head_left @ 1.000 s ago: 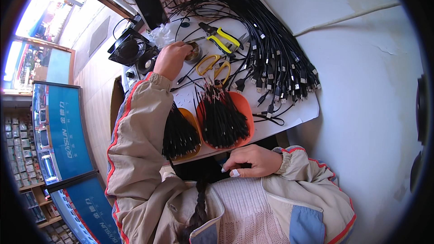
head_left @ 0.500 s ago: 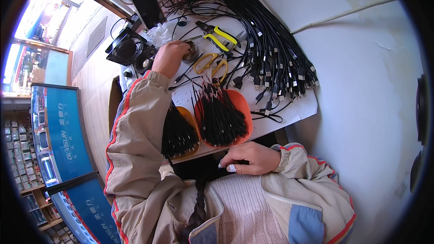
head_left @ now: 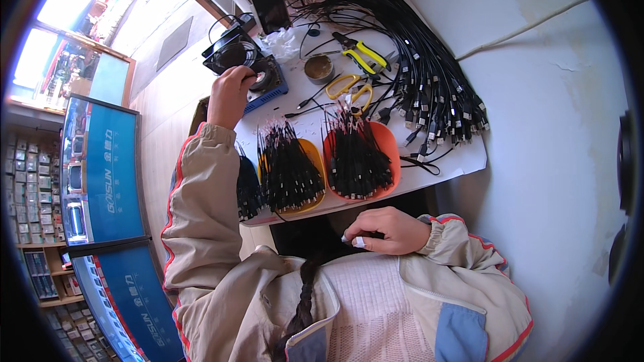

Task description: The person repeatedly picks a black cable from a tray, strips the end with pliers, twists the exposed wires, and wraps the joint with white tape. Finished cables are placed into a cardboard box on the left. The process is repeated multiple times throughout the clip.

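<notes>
My left hand (head_left: pixel 231 96) reaches over a blue box-shaped device (head_left: pixel 267 99) with a round dark top. Its fingertips are pressed together at that top; what they hold, if anything, is hidden. My right hand (head_left: pixel 392 230) hangs in front of the table edge, loosely curled with thumb and fingers slightly apart and nothing visible in it. White wrapping covers its thumb tip and a fingertip. Black cables with bared pinkish ends stand bundled in an orange-red bowl (head_left: pixel 385 151) and a yellow bowl (head_left: pixel 312 155). Another cable bundle (head_left: pixel 249 191) sits beside my left sleeve.
A round tin (head_left: pixel 318 68) holds something brownish. Nearby lie yellow-handled scissors (head_left: pixel 343 87) and yellow-black pliers (head_left: pixel 362 57). A large heap of black USB cables (head_left: pixel 429 67) covers the right side. Behind are a small black fan (head_left: pixel 231 53), crumpled white plastic (head_left: pixel 280 43) and a phone (head_left: pixel 267 3).
My left hand has moved left from the tin to the blue device, uncovering the tin. The view has shifted, bringing more of the left-hand bundles into sight. My right hand stays nearly the same.
</notes>
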`<state>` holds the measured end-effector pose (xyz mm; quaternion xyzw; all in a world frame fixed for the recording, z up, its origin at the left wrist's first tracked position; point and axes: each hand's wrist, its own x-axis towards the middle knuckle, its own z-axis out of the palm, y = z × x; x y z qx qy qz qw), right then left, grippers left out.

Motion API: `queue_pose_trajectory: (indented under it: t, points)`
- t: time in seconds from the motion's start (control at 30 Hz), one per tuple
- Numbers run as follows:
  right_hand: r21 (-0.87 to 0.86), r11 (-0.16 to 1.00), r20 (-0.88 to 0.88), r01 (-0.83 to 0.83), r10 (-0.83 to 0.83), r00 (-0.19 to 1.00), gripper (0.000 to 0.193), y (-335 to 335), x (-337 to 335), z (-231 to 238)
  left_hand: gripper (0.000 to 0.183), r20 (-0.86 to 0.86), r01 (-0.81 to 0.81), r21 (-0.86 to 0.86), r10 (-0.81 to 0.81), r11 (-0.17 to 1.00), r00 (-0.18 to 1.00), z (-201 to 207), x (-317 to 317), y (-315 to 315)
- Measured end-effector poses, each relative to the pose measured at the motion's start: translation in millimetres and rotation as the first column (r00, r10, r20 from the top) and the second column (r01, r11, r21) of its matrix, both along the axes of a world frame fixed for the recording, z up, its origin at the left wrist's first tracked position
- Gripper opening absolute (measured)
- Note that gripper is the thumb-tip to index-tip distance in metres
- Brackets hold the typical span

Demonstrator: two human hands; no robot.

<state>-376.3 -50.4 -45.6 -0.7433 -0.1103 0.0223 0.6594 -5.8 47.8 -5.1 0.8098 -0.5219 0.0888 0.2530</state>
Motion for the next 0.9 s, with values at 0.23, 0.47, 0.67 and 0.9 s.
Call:
queue_pose_trajectory:
  t: [0.23,0.47,0.67,0.9]
  points:
    - [-0.053,0.998,-0.013,-0.027,0.026,1.0,0.022,8.1,5.0,-1.0,0.006,0.078,-0.014,0.118,0.005,0.993,0.997,-16.0,32.2,21.4]
    - [-0.06,0.998,-0.046,-0.017,0.014,0.999,0.021,5.3,6.8,-5.0,0.006,0.144,0.064,0.21,-0.095,0.976,0.985,-27.0,47.8,5.8]
    - [-0.058,0.998,-0.046,-0.022,0.019,0.999,0.021,0.7,9.9,-9.3,0.007,0.168,0.095,0.268,-0.143,0.959,0.975,-27.7,54.2,-4.6]
    - [-0.049,0.999,-0.009,-0.009,0.008,1.0,0.021,-0.5,12.2,-14.0,0.009,0.233,0.085,0.358,-0.177,0.93,0.956,-26.7,53.4,-14.4]
